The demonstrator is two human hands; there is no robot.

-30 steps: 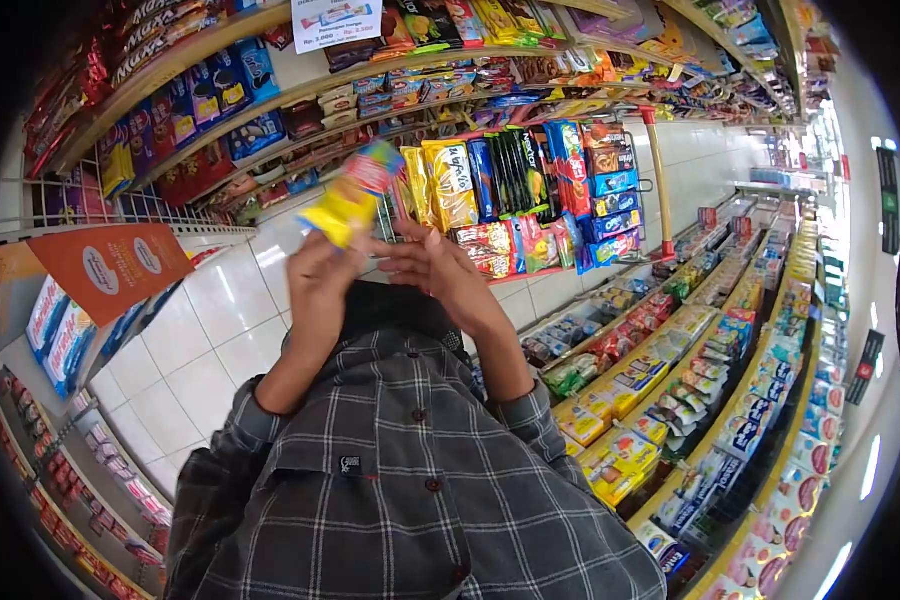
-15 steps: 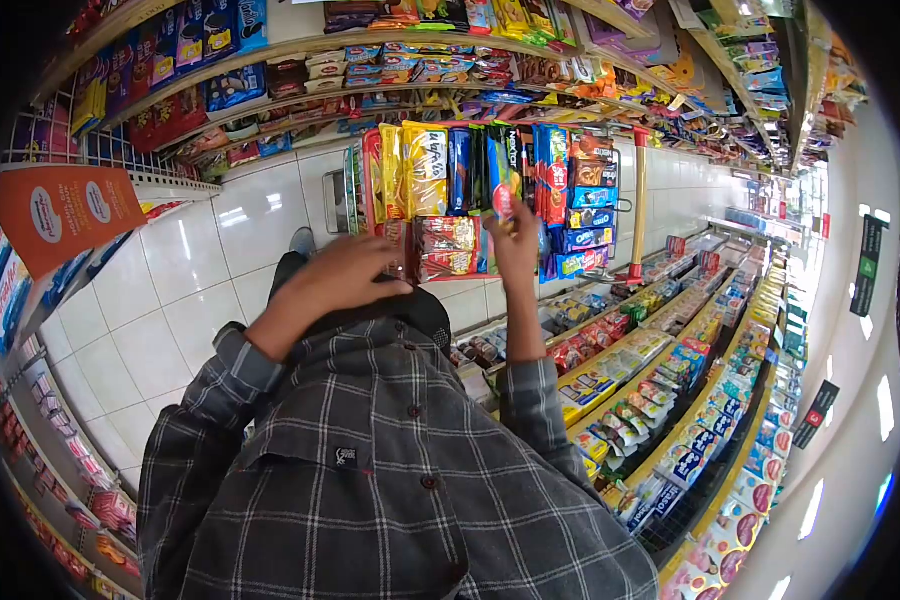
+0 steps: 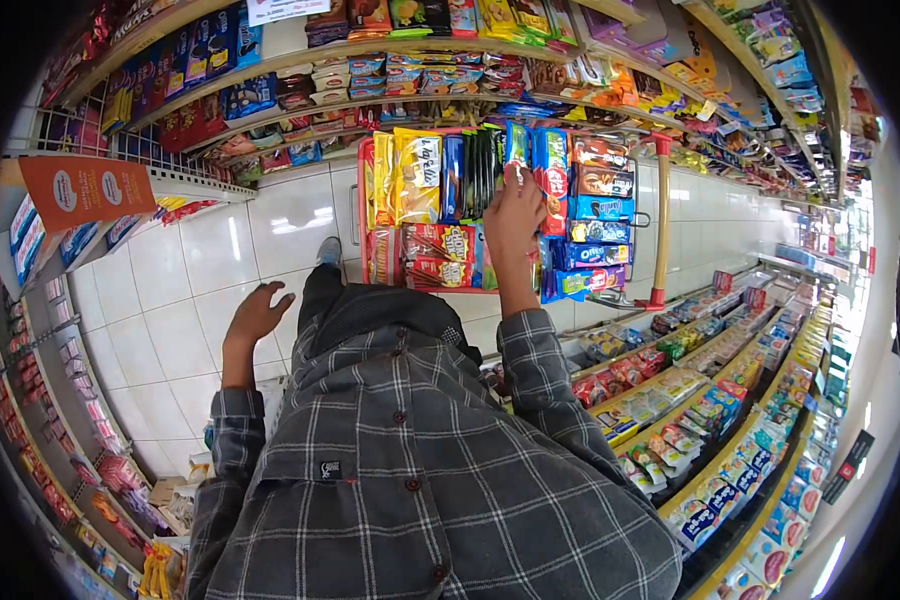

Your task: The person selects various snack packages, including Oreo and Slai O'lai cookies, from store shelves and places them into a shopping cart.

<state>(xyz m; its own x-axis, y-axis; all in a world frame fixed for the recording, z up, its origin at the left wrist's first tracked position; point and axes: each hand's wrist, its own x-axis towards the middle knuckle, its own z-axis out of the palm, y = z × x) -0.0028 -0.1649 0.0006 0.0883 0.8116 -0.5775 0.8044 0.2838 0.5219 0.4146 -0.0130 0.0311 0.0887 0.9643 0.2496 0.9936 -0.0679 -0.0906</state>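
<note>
A red-rimmed basket (image 3: 365,205) on a cart holds rows of snack packets. My right hand (image 3: 515,212) is over its middle, fingers closed on the lower part of a blue packet (image 3: 516,145). Beside that packet stand dark green packets (image 3: 483,165) on the left and a red and blue packet (image 3: 553,180) on the right. Yellow packets (image 3: 417,175) fill the basket's left part, above red packets (image 3: 438,255). Well left of the basket, my left hand (image 3: 258,312) hangs over the floor tiles, fingers apart and holding nothing.
Snack shelves (image 3: 370,48) run along the far side, above the cart. The cart's handle (image 3: 662,220) is on the right. More stocked shelves (image 3: 710,420) curve along the lower right. An orange sign (image 3: 88,200) stands at the left beside a wire rack.
My left hand has moved left, away from the basket and my body. My right hand has shifted slightly up, and the packet at its fingers now stands in the row. The view has shifted.
</note>
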